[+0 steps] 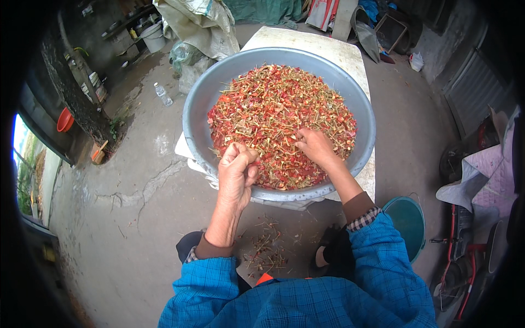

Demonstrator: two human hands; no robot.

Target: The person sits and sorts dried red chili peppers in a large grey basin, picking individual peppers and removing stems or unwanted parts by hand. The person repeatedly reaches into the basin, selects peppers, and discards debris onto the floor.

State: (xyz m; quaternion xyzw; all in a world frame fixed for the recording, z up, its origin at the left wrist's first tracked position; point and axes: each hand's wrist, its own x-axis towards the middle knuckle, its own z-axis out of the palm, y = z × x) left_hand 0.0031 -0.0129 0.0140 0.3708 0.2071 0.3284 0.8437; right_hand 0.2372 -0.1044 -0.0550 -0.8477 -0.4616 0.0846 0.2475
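Note:
A large grey-blue plastic basin (pixel 197 102) holds a broad heap of dried red chilli pieces mixed with pale stems (pixel 279 106). Over the basin's near left rim, my left hand (pixel 239 166) is curled, with a bit of red chilli (pixel 255 163) showing between thumb and fingers. My right hand (pixel 316 146) reaches in over the near right rim, its bent fingertips at the heap's surface. Whether those fingers pinch anything is too small to make out.
The basin rests on a white board (pixel 303 37). Loose stems (pixel 266 250) litter the floor between my feet. At the right are a green bucket (pixel 404 223) and a red-framed vehicle (pixel 451 250). A plastic bottle (pixel 163 95) and sacks (pixel 201 28) stand left of the board.

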